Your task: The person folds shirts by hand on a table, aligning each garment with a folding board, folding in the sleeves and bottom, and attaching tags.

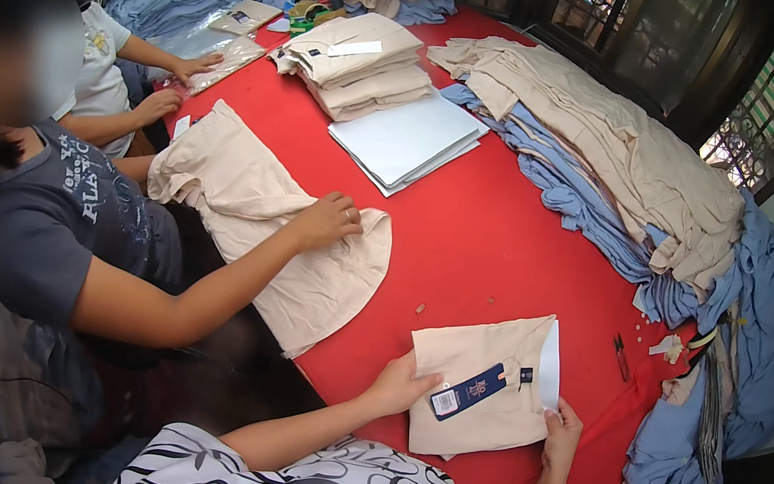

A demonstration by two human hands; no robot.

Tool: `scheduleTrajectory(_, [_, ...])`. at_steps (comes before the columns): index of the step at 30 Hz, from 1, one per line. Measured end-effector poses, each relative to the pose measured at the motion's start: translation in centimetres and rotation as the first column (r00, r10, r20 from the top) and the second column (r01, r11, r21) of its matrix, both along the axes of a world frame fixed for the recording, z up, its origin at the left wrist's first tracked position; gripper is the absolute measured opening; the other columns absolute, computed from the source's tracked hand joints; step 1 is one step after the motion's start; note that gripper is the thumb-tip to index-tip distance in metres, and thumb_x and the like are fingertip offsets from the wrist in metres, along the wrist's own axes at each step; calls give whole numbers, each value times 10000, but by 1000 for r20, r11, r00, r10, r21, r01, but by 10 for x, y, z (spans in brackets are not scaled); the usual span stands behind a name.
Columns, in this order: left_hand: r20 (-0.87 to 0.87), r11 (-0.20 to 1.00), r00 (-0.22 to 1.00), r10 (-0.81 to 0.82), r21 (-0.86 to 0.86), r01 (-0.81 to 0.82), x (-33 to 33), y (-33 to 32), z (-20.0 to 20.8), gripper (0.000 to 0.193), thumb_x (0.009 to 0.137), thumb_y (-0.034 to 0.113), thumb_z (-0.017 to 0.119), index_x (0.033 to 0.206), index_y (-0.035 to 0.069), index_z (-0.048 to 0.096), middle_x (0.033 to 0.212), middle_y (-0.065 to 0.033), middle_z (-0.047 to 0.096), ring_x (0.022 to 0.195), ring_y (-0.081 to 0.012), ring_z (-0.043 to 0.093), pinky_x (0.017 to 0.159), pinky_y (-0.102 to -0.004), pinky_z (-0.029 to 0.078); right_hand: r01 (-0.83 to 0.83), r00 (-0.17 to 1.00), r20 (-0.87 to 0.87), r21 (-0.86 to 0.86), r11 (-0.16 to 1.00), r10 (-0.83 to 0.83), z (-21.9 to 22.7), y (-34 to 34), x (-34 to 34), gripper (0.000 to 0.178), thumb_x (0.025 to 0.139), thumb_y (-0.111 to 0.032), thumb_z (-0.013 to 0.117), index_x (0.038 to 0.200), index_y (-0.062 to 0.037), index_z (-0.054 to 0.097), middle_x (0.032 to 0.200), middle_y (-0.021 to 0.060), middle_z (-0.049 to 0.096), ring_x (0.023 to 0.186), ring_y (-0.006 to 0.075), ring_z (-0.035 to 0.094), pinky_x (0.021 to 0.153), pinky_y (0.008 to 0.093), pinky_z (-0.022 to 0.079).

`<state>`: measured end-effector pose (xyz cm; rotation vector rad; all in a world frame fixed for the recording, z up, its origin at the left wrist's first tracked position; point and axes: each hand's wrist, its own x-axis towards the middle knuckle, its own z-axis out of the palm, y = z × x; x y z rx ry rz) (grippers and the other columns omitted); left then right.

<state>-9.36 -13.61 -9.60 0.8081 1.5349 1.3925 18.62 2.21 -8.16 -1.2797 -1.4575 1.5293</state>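
Note:
A folded beige garment point(471, 350) lies in front of me at the table's near edge. A navy hang tag point(484, 384) with a white label rests on it, and a small dark neck label shows near its right side. Along the right edge a white sheet point(550, 366) sticks out from the fold. My left hand point(400, 386) grips the garment's left edge, thumb on top beside the tag. At the lower right corner my right hand point(562, 434) pinches the edge by the white sheet. The undersides of both hands' grips are hidden.
Thread snips point(623, 358) lie on the red table point(487, 248) to the right. Beige and blue garments point(605, 145) are heaped along the far right. White sheets point(407, 144) sit beside folded garments point(360, 60). At left, a co-worker's hand point(327, 222) rests on a beige garment point(254, 186); another person handles plastic-bagged garments.

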Motion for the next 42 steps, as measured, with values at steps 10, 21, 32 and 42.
scheduleTrajectory(10, [685,985,713,151,-44,-166,9,-4,5,551,904,168,676,1313,-64,389,1273,-185,547,1201,-231,530,1010,-344,440,197,964,-157,-123,973,-215,0,-25,-6,341,881,77,528,1216,113,578,1072,139,669,933,167,636,856,274,490])
scheduleTrajectory(21, [394,998,917,61,-3,-65,-11,-4,39,852,830,12,670,1493,41,136,1370,-174,463,1286,-257,463,1048,-362,402,163,986,-32,23,986,-162,22,-19,-36,337,888,65,522,1216,116,579,1084,134,667,946,157,625,865,267,476])
scheduleTrajectory(32, [-323,984,938,-125,-163,75,-75,67,51,916,814,22,644,1524,169,85,1224,-325,566,1167,-454,550,1002,-462,453,136,990,30,-59,989,-134,5,-22,-56,225,878,57,529,1102,34,520,950,117,657,755,142,638,646,259,524])
scheduleTrajectory(42, [-372,976,906,-204,-149,158,-111,105,19,860,806,168,738,1471,-16,225,1236,-285,584,1143,-362,597,974,-378,465,197,970,-95,-243,950,-225,9,-47,-71,197,880,19,545,1065,-5,480,891,127,661,627,156,641,429,272,531])
